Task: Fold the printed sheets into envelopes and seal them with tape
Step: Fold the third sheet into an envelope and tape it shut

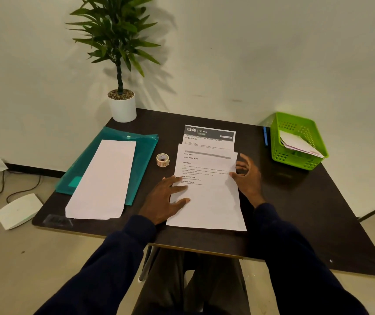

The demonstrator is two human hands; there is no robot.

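A printed sheet (207, 201) lies in front of me on the dark table (295, 212), over a second printed sheet (209, 134) with a dark header that sticks out at the far end. My left hand (163, 198) presses flat on the near sheet's left edge. My right hand (247, 176) hovers at its right edge, fingers loosely spread and holding nothing. A roll of tape (162, 159) stands just left of the sheets. A stack of blank white paper (103, 180) rests on a teal plastic folder (145, 153) at the left.
A green basket (295, 160) holding folded papers stands at the far right, a blue pen (265, 136) beside it. A potted plant (122, 105) occupies the far left corner. A white device (18, 210) and cables lie on the floor to the left.
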